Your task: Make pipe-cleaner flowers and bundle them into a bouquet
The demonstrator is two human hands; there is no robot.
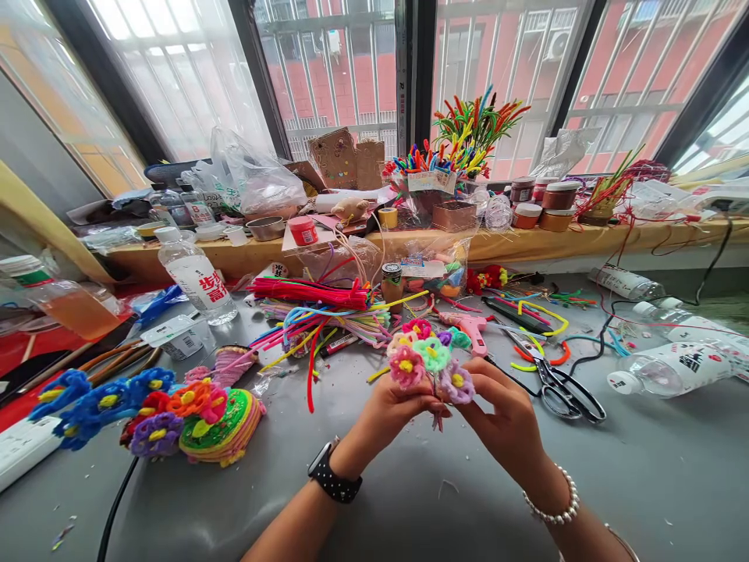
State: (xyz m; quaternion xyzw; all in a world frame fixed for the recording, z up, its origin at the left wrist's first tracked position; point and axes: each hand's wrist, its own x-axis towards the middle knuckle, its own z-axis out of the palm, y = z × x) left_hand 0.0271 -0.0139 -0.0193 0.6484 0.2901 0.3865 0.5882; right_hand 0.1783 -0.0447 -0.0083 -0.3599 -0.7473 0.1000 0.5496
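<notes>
My left hand (pixel 391 412) and my right hand (pixel 502 415) are both closed around the stems of a small bunch of pipe-cleaner flowers (pixel 430 355), held upright above the grey table (pixel 374 499). The blooms are pink, green, purple and yellow. A black watch sits on my left wrist and a pearl bracelet on my right. Finished blue, purple and orange flowers (pixel 146 406) lie to the left beside a round multicoloured coil (pixel 225 429).
Black scissors (pixel 555 382) lie right of my hands, near a pink glue gun (pixel 471 328). Loose pipe cleaners (pixel 316 308) are heaped behind. Plastic bottles (pixel 196 277) stand left and lie right (pixel 672 367). A cluttered wooden sill (pixel 585 238) runs along the windows.
</notes>
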